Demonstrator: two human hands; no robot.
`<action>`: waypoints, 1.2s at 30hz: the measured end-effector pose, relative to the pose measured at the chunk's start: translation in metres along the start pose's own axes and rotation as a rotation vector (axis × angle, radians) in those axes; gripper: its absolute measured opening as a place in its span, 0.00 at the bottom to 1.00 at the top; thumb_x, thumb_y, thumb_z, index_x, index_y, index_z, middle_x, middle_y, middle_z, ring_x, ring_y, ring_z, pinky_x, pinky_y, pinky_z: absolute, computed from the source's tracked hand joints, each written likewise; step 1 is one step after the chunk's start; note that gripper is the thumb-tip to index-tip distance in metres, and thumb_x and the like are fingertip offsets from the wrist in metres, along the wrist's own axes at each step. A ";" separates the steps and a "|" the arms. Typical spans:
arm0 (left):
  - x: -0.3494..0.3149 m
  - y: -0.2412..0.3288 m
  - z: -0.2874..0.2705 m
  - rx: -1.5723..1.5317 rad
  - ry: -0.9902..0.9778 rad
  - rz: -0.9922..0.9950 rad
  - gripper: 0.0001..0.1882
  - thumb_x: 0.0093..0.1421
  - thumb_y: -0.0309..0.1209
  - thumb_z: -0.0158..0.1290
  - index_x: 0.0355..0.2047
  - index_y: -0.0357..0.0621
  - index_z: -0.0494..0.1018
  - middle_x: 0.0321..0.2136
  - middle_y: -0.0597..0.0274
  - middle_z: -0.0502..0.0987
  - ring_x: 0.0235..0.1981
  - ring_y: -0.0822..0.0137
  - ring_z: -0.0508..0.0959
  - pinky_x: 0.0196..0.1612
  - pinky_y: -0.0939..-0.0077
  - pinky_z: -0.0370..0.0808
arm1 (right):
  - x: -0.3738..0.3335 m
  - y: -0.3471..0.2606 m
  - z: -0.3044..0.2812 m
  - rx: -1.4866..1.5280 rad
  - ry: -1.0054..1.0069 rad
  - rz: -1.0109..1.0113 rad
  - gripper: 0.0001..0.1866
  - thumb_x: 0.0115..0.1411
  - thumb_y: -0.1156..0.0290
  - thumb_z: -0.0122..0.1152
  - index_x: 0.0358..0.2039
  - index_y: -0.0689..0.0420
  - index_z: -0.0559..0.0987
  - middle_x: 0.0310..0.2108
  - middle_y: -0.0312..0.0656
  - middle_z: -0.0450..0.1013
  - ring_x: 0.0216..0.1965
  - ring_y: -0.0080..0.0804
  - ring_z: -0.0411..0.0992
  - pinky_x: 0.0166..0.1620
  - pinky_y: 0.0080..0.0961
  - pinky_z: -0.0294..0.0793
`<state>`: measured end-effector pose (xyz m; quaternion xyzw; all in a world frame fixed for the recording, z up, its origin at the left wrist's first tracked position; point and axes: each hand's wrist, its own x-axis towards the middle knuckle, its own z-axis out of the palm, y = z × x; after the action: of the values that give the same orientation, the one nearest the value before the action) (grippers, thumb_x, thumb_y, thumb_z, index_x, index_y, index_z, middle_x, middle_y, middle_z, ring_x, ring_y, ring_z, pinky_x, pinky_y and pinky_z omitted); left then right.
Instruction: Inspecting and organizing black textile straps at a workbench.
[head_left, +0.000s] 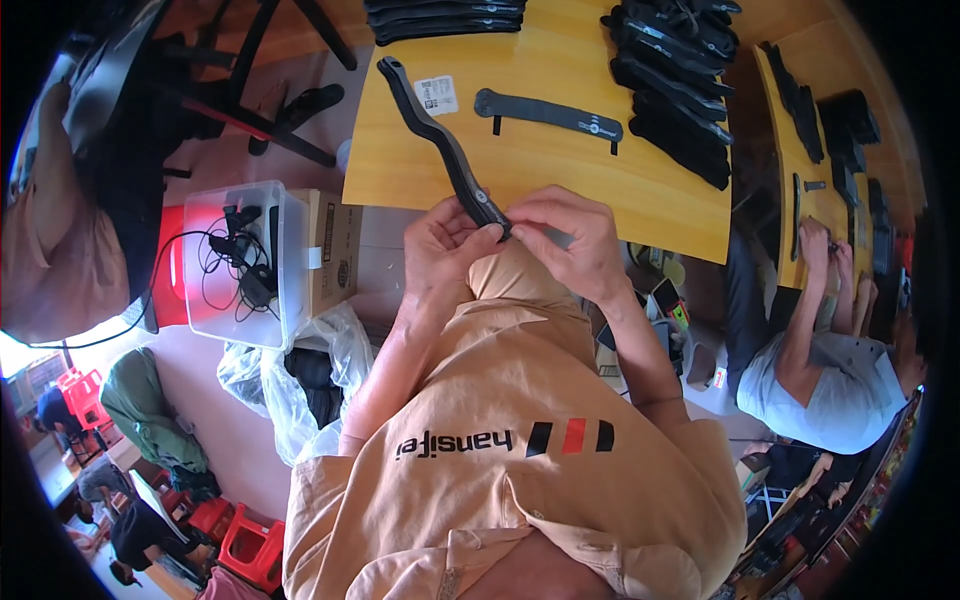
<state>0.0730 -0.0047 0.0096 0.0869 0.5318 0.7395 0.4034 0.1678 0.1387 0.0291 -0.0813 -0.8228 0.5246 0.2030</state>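
Observation:
A long black fabric strap (437, 135), folded lengthwise, runs from the table's left part down to my hands at its near edge. My left hand (450, 240) is closed round the strap's near end, thumb on top. At the same end, the fingertips of my right hand (568, 238) pinch the tip; what exactly lies between them is partly hidden. Another dark strap (545, 112) with rounded ends and small black tabs lies flat on the table, beyond my right hand. Beside the held strap is a white printed label (436, 95).
Stacks of black straps lie on the yellow table (660, 215) at the back left (445, 18) and right (680, 100). At left stand a clear plastic bin (290, 270) of cables, a cardboard box (335, 250) and a plastic bag (345, 345). People work on both sides.

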 end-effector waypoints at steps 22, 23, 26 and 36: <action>0.000 -0.005 -0.006 0.066 0.035 0.015 0.19 0.52 0.18 0.57 0.45 0.29 0.69 0.32 0.56 0.77 0.32 0.71 0.79 0.37 0.79 0.79 | -0.008 0.008 0.018 0.274 -0.023 0.265 0.06 0.51 0.83 0.61 0.31 0.66 0.78 0.29 0.44 0.73 0.31 0.30 0.75 0.34 0.20 0.75; 0.001 -0.005 -0.007 0.074 0.046 0.025 0.19 0.52 0.18 0.57 0.45 0.29 0.69 0.31 0.56 0.77 0.32 0.71 0.79 0.37 0.79 0.79 | -0.010 0.005 0.023 0.049 0.036 0.127 0.06 0.51 0.84 0.61 0.31 0.67 0.78 0.31 0.45 0.73 0.31 0.33 0.75 0.33 0.22 0.75; 0.002 -0.006 -0.006 0.090 0.060 0.046 0.19 0.53 0.17 0.57 0.46 0.29 0.69 0.32 0.56 0.77 0.32 0.71 0.79 0.37 0.80 0.79 | -0.013 0.004 0.037 -0.211 0.167 -0.107 0.08 0.50 0.86 0.59 0.32 0.65 0.76 0.30 0.47 0.71 0.28 0.42 0.73 0.29 0.28 0.72; -0.003 0.008 -0.014 0.100 -0.080 -0.062 0.20 0.53 0.19 0.54 0.47 0.30 0.69 0.33 0.58 0.77 0.34 0.72 0.78 0.40 0.78 0.78 | -0.007 0.007 0.024 -0.077 -0.014 -0.039 0.06 0.53 0.85 0.54 0.31 0.62 0.71 0.26 0.46 0.66 0.27 0.44 0.68 0.30 0.30 0.67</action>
<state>0.0628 -0.0172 0.0116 0.1199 0.5539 0.6950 0.4425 0.1630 0.1189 0.0126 -0.0693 -0.8452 0.4892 0.2039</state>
